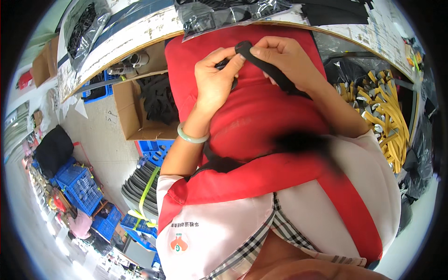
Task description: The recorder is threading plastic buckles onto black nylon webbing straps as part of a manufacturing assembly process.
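A black strap (269,68) runs between my hands above my red apron (252,109). The thumb and fingers of my left hand (214,77) are closed on its folded end. My right hand (282,53) pinches the same strap close by, thumb on top, and the rest trails down below my right wrist. A dark piece (223,64) also shows in the curl of my left fingers; I cannot tell whether it is part of the strap. A pale green bangle (192,135) circles my left wrist.
Ahead is the worn table edge (158,36), with a clear plastic bag (233,16) of black parts and black sheets (333,11) on it. A cardboard box (128,112) of black pieces stands at left, yellow straps (387,119) at right. Blue crates (79,189) stand on the floor.
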`<state>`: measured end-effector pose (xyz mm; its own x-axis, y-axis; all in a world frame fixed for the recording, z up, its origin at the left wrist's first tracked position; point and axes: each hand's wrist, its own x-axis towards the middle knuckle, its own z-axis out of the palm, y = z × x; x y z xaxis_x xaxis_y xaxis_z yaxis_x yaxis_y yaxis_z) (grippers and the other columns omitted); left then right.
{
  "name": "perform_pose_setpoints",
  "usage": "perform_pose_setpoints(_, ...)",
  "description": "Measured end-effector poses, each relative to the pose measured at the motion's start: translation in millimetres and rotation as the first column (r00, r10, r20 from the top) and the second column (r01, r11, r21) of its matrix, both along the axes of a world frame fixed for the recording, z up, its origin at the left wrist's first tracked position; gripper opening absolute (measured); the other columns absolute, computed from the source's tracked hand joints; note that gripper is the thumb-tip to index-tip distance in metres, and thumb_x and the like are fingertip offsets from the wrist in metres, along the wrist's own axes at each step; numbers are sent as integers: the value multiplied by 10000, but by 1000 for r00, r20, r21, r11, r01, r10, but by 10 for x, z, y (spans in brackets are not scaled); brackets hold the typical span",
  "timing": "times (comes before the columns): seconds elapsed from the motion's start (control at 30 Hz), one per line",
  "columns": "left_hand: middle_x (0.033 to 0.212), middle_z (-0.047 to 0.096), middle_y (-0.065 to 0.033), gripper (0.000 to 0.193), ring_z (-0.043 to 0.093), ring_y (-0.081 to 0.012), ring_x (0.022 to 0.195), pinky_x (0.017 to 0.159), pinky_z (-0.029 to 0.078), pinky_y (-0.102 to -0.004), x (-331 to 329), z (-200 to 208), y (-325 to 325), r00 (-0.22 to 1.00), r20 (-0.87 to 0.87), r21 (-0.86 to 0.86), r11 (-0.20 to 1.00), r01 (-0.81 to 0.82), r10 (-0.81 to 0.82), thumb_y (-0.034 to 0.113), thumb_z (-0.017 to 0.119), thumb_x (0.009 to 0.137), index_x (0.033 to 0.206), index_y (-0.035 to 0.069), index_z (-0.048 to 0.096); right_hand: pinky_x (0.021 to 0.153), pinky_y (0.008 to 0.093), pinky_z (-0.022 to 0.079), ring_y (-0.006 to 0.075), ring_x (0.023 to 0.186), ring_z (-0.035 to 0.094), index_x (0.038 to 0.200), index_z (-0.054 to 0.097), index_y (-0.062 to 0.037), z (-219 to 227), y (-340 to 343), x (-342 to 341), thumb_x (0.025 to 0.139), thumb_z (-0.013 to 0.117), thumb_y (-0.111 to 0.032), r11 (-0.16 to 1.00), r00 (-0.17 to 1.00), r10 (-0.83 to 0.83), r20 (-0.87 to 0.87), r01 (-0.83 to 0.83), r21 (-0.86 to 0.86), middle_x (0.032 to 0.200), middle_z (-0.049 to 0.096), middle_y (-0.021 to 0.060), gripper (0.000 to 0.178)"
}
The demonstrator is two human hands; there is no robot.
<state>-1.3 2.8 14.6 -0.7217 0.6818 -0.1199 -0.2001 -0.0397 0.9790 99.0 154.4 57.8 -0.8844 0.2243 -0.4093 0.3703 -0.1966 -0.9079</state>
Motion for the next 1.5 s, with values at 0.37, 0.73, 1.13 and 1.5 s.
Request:
perform_pose_setpoints(0.37, 702, 580, -40, 116, 525, -103, 637, 565, 409, -237, -41, -90, -11, 970, -227, 35, 996, -80, 86, -30, 675, 788, 902, -11, 690, 396, 206, 376, 73, 457, 500, 885, 603, -63, -103, -96, -81, 914, 598, -281, 975, 997, -43, 70, 57, -213, 613, 557, 14, 220)
perform_pose_setpoints(0.73, 671, 543, -90, 117, 511, -176, 586, 524, 405, -288, -55, -117, -77, 776, -613, 60, 988, -144, 151, 5, 705, 772, 882, -13, 673, 399, 188, 312, 44, 452, 432, 993, 572, -65, -276, -118, -112, 947, 568, -217, 900, 984, -175, -21, 152, -409, 649, 512, -22, 159)
perform_pose_setpoints(1.13, 778, 631, -81, 118, 568, -152, 587, 531, 444, -226, -67, -176, -201, 869, -491, 6, 998, -57, 53, 13, 671, 816, 930, -14, 676, 595, 198, 447, 69, 667, 545, 1148, 565, -58, -459, 5, -212, 950, 579, -231, 933, 996, 13, -89, -44, -358, 782, 573, 1, 264)
perform_pose_setpoints(1.5, 758, 666, -72, 130, 542, -86, 529, 453, 391, -199, -150, -7, -218, 919, 374, 86, 981, -172, 128, 61, 696, 839, 921, -41, 691, 601, 200, 466, 78, 681, 580, 997, 620, 13, -59, -315, -104, 882, 621, -43, 970, 842, 45, -537, 92, 226, 901, 597, 54, 128)
